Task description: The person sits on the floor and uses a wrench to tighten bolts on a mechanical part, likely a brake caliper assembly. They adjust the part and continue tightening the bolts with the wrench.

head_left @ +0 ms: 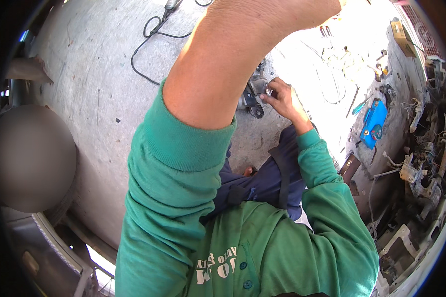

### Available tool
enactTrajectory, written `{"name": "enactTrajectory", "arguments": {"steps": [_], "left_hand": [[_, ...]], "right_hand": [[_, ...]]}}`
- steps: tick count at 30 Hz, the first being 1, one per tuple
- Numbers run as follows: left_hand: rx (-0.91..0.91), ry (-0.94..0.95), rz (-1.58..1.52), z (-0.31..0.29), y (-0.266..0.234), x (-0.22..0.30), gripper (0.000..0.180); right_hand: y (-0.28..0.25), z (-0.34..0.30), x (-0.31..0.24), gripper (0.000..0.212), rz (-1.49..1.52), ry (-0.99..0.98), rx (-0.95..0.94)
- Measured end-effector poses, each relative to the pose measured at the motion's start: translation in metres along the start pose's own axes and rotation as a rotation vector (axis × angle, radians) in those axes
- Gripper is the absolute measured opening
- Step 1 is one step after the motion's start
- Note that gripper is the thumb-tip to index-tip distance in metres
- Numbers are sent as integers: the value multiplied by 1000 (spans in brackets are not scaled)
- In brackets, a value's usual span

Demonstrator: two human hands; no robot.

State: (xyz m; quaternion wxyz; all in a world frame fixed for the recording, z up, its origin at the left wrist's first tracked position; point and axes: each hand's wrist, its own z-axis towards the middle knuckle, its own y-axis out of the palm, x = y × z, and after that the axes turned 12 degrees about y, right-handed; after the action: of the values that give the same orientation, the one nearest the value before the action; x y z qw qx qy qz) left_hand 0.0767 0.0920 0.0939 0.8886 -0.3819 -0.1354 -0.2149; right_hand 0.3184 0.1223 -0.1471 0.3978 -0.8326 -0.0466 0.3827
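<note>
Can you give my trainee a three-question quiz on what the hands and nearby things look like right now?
1. True or false: the right hand has its fingers on the dark grey metal machine part lying on the concrete floor.
2. Which lies to the right of the person on the floor? A) blue flat rectangular case B) red bucket C) yellow ladder
3. Fill in: the raised left forearm comes out of a ____ sleeve.

Key: 1 true; 2 A; 3 green. The left hand itself is out of view beyond the top edge.
</note>
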Motion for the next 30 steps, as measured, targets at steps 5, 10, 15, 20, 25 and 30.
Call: {"name": "enactTrajectory", "arguments": {"steps": [5, 10, 15, 20, 25, 30], "left_hand": [[-4, -12, 31, -4, -10, 0, 17], [-3, -11, 38, 0, -12, 0, 17], [-8, -15, 49, -5, -13, 1, 16], [14, -20, 38, -7, -18, 4, 16], [28, -19, 23, -6, -23, 9, 16], [34, -13, 13, -8, -29, 7, 16]], "right_hand": [[19, -71, 54, 15, 606, 54, -99], [27, 9, 140, 13, 1483, 450, -73], [16, 77, 83, 7, 1023, 541, -9], [-21, 11, -23, 18, -40, 188, -117], [10, -38, 64, 23, 611, 71, 47], [18, -31, 82, 24, 1184, 246, 145]]}}
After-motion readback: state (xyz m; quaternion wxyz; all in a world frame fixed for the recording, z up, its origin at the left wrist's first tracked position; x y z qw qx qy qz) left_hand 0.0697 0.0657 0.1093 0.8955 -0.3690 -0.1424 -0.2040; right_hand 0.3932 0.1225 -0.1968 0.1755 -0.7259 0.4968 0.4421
